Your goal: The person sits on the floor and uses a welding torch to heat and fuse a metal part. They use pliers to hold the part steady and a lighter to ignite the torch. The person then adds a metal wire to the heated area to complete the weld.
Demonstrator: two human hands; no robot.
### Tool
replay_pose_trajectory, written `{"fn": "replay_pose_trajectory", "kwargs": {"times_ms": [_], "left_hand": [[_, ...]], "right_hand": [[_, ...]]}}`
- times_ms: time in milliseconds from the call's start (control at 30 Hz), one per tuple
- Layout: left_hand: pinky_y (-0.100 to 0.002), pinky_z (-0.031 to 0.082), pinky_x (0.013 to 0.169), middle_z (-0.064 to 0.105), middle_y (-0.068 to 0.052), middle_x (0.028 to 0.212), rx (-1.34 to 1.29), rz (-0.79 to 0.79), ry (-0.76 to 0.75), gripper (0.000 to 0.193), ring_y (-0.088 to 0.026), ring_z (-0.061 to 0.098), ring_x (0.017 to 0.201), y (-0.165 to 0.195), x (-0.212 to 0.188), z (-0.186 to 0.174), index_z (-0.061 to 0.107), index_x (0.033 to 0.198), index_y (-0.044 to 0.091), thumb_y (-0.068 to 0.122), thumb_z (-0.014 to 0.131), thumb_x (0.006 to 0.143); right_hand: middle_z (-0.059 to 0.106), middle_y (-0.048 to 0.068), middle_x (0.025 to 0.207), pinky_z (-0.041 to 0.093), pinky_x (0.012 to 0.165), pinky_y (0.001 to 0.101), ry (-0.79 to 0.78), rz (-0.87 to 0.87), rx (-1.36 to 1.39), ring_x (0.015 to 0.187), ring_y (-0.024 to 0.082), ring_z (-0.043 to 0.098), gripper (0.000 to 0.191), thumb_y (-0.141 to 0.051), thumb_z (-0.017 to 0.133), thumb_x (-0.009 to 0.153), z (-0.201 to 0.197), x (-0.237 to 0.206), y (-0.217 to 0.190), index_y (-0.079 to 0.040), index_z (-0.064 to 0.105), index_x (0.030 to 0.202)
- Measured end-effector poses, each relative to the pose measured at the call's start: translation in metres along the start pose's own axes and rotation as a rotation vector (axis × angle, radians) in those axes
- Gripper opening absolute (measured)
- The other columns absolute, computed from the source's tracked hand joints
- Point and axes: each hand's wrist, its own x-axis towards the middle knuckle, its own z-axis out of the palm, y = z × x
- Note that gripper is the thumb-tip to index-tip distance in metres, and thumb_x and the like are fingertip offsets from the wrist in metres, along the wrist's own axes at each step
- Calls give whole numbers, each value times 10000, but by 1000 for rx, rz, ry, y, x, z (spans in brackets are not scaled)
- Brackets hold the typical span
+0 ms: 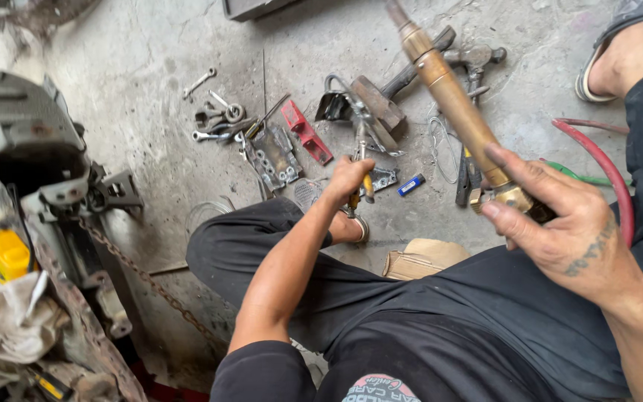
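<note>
The right hand [567,234] grips the brass torch [452,97] at its valve; the left hand [347,179] closes around a yellow-handled tool [367,186] on the floor [135,97]. Better keep the torch tip aimed away.

The right hand [567,231] grips the base of a brass cutting torch [452,100], which slants up and away over the concrete floor [135,89]; a red hose [604,175] curves just right of the torch. Left of the torch, the left hand [347,179] closes around a yellow-handled tool [362,190] low over the floor. Farther left of the torch lie a red clamp piece [305,132], a socket rail [275,158] and loose wrenches [213,119]. A small blue lighter [411,184] lies below the torch, near the left hand
</note>
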Motion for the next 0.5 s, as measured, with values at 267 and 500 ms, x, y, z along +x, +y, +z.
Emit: {"fn": "replay_pose_trajectory", "kwargs": {"times_ms": [267, 500], "left_hand": [[-437, 547, 836, 731, -238, 973, 70, 58, 145, 625, -355, 720, 922, -8, -45, -3, 640, 1173, -46, 370, 704, 711], [-463, 521, 942, 718, -288, 1084, -34, 117, 196, 705, -422, 695, 1040, -19, -35, 18, 631, 1232, -33, 426, 704, 702]], "right_hand": [[710, 95, 1085, 543, 556, 254, 10, 40, 248, 732, 99, 631, 602, -21, 670, 938, 17, 5, 10, -45, 560, 1529], [695, 154, 1121, 558, 594, 279, 26, -22, 156, 764, 142, 653, 555, 6, 620, 1010, 32, 15, 17, 3, 530, 1558]]}}
